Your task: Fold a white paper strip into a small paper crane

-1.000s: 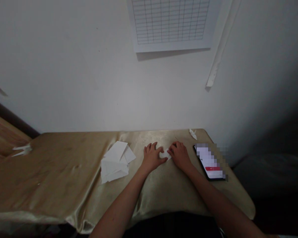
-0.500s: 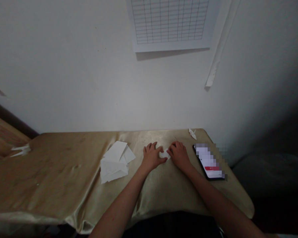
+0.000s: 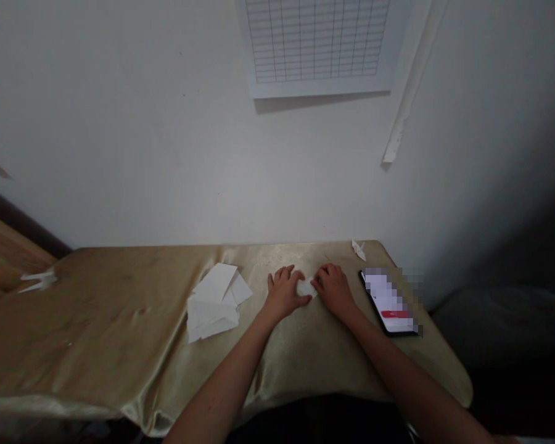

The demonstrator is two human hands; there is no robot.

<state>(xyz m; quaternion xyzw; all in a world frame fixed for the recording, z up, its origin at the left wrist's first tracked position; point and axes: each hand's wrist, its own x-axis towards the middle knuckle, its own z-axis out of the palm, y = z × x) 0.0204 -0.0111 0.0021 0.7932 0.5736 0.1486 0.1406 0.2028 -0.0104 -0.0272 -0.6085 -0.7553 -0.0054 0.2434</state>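
A small white piece of paper [image 3: 306, 287] lies on the cloth-covered table between my two hands. My left hand [image 3: 284, 293] rests at its left side, fingers spread, with the thumb and index finger apart at the paper's lower and upper edges. On the other side, my right hand [image 3: 333, 290] has its fingers curled and pressed together on the paper's right edge. The exact folds of the paper are too small to make out. To the left of my left hand is a loose pile of white paper sheets [image 3: 213, 308].
A phone [image 3: 388, 305] with a lit, partly blurred screen lies right of my right arm. Near the back right corner sits a small folded paper [image 3: 358, 250]. Another white paper shape [image 3: 39, 280] lies far left. The wall carries a printed grid sheet [image 3: 319, 43].
My left index finger has lifted slightly away from the thumb, and more of the small paper shows between the hands. My right hand has hardly moved.
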